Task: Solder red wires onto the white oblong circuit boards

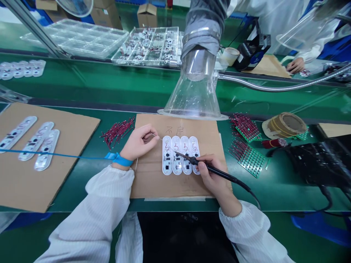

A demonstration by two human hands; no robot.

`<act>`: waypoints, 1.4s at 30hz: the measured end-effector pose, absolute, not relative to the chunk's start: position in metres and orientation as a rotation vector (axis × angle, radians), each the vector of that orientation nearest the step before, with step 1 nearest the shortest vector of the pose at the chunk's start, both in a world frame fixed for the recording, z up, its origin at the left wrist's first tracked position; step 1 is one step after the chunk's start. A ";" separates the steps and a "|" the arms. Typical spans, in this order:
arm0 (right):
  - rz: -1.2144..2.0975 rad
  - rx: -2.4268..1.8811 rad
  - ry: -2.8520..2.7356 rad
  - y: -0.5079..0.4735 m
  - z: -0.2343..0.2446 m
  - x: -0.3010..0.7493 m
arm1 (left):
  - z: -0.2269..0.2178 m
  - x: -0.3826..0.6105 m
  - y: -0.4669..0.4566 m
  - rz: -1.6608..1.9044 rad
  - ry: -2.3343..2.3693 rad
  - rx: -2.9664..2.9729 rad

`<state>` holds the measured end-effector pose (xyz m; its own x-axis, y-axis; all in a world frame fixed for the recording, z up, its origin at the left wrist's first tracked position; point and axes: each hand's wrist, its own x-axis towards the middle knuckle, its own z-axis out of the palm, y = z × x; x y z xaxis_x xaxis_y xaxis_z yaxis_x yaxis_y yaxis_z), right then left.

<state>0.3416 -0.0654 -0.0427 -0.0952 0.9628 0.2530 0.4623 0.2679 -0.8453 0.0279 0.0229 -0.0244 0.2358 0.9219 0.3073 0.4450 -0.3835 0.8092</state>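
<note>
Left hand (141,140): grip narrow, fingertips pinching a thin wire (155,135) that slants toward the row of four white boards (177,164), which sit side by side on a cardboard sheet (150,182) on the green counter (274,193). Right hand (214,171): grip wrapped around the black handle of a soldering iron (219,172), its tip over the second board from left; clear funnel hood (192,98) above, red wire pile (118,132) just beside left hand, green circuit boards (252,162) off to the right.
</note>
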 end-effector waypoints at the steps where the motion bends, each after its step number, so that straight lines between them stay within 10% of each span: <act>1: 0.743 -1.329 -1.703 -0.065 -0.042 0.342 | -0.024 0.029 0.023 1.062 1.246 1.935; 42: 0.735 -1.277 -1.678 -0.071 -0.044 0.315 | -0.022 0.018 0.026 1.057 1.287 1.814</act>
